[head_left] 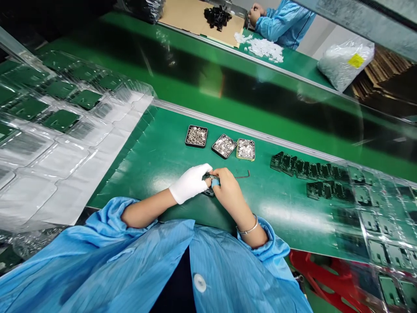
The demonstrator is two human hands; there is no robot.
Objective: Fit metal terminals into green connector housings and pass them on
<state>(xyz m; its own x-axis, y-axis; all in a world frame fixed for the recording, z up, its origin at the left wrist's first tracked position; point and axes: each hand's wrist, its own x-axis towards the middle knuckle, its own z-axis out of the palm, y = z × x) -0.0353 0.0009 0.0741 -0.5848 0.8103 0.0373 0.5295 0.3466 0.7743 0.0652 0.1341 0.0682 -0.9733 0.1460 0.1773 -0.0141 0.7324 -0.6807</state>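
Note:
My left hand (pixel 191 183), in a white glove, closes round a small dark part (pixel 208 190) just above the green worktop. My bare right hand (pixel 227 187) meets it there, its fingers pinched together at the top of the same part; a blue covering (pixel 215 182) shows on a fingertip. What the right fingertips grip is hidden. To the right of my hands lies a thin L-shaped hex key (pixel 243 176). Beyond them are three small square trays of shiny metal pieces: a left tray (pixel 196 136), a middle tray (pixel 224 145) and a right tray (pixel 246 149).
Rows of dark assembled parts (pixel 306 167) stand at the right, beside clear blister trays (pixel 374 226). A large clear tray (pixel 61 161) holding green boards covers the left side. Across a green conveyor (pixel 202 74), another person's hands (pixel 256 15) are near white pieces (pixel 265 48).

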